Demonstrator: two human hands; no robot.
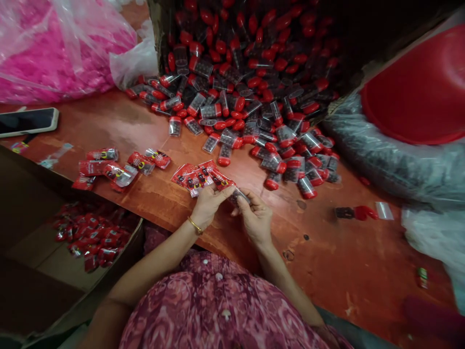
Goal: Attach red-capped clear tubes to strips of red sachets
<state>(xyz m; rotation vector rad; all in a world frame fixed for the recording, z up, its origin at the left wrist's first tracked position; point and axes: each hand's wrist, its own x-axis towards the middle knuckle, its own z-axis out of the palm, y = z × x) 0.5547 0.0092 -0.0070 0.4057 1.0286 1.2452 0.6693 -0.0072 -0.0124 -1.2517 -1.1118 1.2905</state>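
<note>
My left hand (208,203) is closed on a fan of red printed packets (198,177) at the near edge of the wooden table (337,252). My right hand (254,215) pinches a small clear red-capped container (240,195) against the end of those packets. Both hands meet just in front of my body. A big heap of the same clear containers with red caps (254,97) spills from a dark box beyond the hands. Several filled red packets (116,167) lie on the table to the left.
A cardboard box (43,276) at lower left holds several finished packets (90,237). A phone (27,121) lies at the left edge. Pink pieces fill a plastic bag (54,48) at top left. A red bowl (417,92) and plastic bags sit right. A loose container (356,212) lies alone.
</note>
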